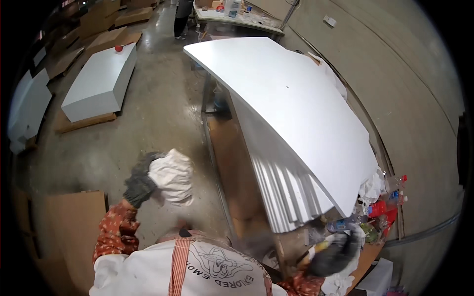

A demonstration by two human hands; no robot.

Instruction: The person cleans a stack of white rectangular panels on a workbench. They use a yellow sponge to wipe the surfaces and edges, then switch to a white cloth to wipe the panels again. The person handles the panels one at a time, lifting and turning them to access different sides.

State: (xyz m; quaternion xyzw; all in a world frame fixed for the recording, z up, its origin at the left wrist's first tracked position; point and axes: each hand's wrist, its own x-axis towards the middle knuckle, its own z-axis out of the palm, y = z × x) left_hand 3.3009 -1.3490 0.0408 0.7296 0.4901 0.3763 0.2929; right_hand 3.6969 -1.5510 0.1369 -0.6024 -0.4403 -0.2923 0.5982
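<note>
My left hand point(140, 180), in a dark grey glove, is closed on a crumpled white cloth point(173, 177), held out over the floor left of the workbench. My right hand point(335, 256), also in a dark glove, is smeared by motion at the bench's near right corner. Beside it are a yellow item point(320, 246) and bunched white cloths point(356, 246); whether the fingers grip any of these is unclear. A large white panel point(296, 108) with angled edges lies across the bench, over a stack of white panels point(281, 192).
Several plastic bottles, one with red contents point(377, 209), crowd the bench's right end near the wall point(395, 98). A white block-like piece point(101, 79) sits on a pallet at left, with cardboard point(79, 217) nearer. A person point(182, 19) stands by a cluttered far table point(237, 19).
</note>
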